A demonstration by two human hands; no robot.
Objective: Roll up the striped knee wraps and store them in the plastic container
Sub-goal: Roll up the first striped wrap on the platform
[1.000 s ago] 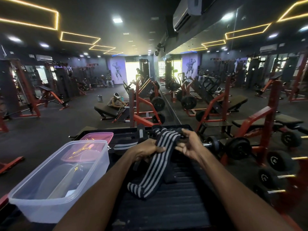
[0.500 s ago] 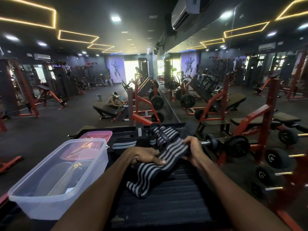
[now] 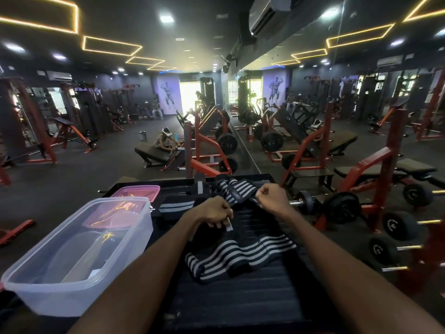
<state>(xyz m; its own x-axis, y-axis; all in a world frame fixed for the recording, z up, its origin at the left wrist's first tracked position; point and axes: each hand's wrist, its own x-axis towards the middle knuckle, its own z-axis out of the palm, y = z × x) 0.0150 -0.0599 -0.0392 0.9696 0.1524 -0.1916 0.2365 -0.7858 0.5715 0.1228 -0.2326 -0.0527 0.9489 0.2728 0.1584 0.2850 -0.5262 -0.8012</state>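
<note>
The box (image 3: 79,256) stands at left, holding no wrap yet. The left hand (image 3: 213,212) pinches one end of the wrap (image 3: 240,255), whose slack lies bunched on the black surface (image 3: 240,297). The right hand (image 3: 271,197) is curled on another stretch of it. Rolling over that bunched slack would likely give a crooked, loose roll.

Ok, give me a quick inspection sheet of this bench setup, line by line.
Surface: black ribbed platform, partly covered.
Job's things: striped knee wrap lying loose and unrolled; second wrap bunched at the far edge; clear plastic container on the left, lid off.
Clutter: pink lid behind the container.
Hands: left hand pinches a wrap end; right hand grips the strap.
Cables: nothing seen.
Surroundings: gym, dumbbells to the right.
</note>
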